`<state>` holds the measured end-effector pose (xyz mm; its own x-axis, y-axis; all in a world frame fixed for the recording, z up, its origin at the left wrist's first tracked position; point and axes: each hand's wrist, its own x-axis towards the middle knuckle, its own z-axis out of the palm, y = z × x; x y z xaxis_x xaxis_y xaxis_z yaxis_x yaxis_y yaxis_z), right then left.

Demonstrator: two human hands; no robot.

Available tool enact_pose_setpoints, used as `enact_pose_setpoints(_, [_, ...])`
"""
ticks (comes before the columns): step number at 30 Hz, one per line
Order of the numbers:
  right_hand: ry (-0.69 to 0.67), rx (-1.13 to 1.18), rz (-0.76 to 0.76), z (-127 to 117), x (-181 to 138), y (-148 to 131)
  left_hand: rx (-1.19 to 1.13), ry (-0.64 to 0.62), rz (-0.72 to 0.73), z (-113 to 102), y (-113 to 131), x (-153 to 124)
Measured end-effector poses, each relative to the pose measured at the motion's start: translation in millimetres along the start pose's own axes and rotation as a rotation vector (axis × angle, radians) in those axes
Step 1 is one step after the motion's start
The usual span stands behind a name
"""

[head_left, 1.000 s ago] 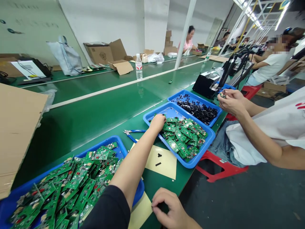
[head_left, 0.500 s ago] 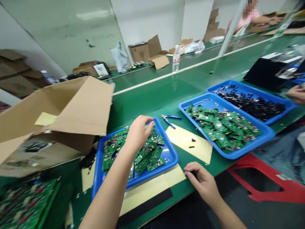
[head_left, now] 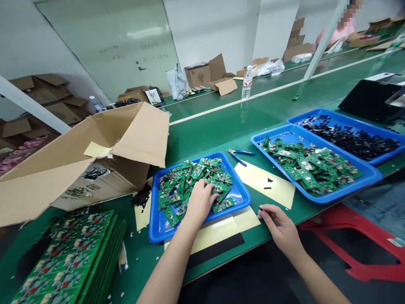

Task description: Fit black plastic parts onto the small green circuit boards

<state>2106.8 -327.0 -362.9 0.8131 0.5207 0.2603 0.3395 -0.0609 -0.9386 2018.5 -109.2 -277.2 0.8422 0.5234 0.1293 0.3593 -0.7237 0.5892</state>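
Note:
My left hand (head_left: 200,199) is over the front part of a blue tray (head_left: 153,211) heaped with small green circuit boards (head_left: 177,179). Its thumb and fingers are apart, with the fingertips down at the boards; whether they touch one is unclear. Off the tray's right corner, my right hand (head_left: 280,223) hovers by the table's front edge, thumb and fingers pinched. A tiny dark piece (head_left: 261,208) pokes out at its fingertips. Just beyond lies a cream sheet (head_left: 281,197) with small black pieces (head_left: 268,188), and blue-handled cutters (head_left: 242,153) rest behind it.
To the right stand a second blue tray (head_left: 370,179) of boards and another tray (head_left: 325,110) of small black parts. An open cardboard box (head_left: 142,135) and a stack of board panels (head_left: 72,257) occupy the left. A red stool (head_left: 357,236) is below the table edge.
My left hand has come down and nearer to me, from above the tray's far side to the boards at its front. My right hand stays pinched by the table edge. The view has shifted left.

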Motion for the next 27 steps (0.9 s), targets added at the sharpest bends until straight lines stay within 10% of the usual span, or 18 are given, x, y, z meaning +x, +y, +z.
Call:
enact_pose_setpoints(15, [-0.083, -0.036, -0.139, 9, 10, -35, -0.801, -0.154, -0.305, -29, 10, -47])
enact_pose_setpoints(27, [-0.349, -0.05, -0.284, 23, 30, -94, -1.021, 0.106, -0.428, -32, 21, -77])
